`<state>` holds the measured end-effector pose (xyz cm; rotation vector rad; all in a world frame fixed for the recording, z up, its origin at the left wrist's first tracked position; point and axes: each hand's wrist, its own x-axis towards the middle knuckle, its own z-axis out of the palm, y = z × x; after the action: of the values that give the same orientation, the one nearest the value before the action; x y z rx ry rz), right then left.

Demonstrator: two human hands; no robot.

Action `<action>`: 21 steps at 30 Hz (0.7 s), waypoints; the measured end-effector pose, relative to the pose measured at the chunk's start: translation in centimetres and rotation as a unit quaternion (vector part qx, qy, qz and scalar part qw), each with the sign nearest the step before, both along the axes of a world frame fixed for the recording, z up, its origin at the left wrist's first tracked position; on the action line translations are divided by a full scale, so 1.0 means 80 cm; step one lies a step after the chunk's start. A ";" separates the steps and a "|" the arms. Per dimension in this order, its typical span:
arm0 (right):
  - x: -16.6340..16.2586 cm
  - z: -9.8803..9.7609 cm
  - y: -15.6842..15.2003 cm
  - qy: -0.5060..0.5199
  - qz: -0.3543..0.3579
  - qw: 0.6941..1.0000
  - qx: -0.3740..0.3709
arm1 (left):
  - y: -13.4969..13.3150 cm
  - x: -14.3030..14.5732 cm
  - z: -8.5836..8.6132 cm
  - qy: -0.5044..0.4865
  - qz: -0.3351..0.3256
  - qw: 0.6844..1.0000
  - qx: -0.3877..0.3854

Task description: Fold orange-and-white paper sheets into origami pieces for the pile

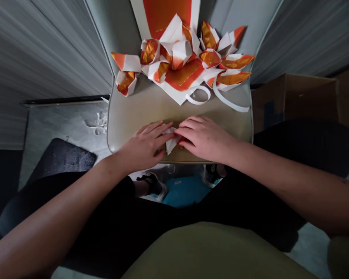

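Note:
Near the front edge of the chair seat [133, 112], a small folded paper piece [171, 144], white with some orange, lies between my two hands. My left hand [145, 143] presses on its left side with the fingers close together. From the right, my right hand [202, 137] has its fingertips on the other side, and both hands' fingers nearly meet. Part of the paper is hidden under the fingers. Further back on the seat sits a cluster of folded paper pieces [182, 52] in white, orange and gold.
Flat orange-and-white sheets [182, 83] lie under the cluster, with a curled white strip [232, 102] beside it. Paper scraps [99, 122] lie on the floor at left, near a dark mat [61, 159]. A cardboard box [308, 97] stands at right; a blue object [187, 190] is below the seat.

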<state>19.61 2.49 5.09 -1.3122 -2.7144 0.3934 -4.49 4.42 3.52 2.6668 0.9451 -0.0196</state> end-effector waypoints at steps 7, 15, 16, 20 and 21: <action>0.001 -0.003 0.002 -0.001 0.003 1.000 0.002 | 0.000 0.000 0.001 -0.010 0.004 1.000 -0.005; 0.001 -0.008 0.005 0.012 0.001 1.000 0.016 | -0.008 0.006 0.005 0.000 0.025 1.000 0.009; 0.001 -0.008 0.005 0.012 0.001 1.000 0.017 | -0.008 0.007 0.006 0.001 0.027 1.000 0.009; 0.001 -0.009 0.005 0.005 0.001 1.000 0.013 | -0.008 0.006 0.005 0.006 0.031 0.999 0.005; 0.000 -0.009 0.005 0.002 0.001 1.000 0.012 | -0.008 0.006 0.005 0.006 0.031 0.999 0.004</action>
<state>19.64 2.88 4.38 -1.3011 -2.7083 0.3623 -4.02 3.76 3.93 2.6452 1.0337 -0.0178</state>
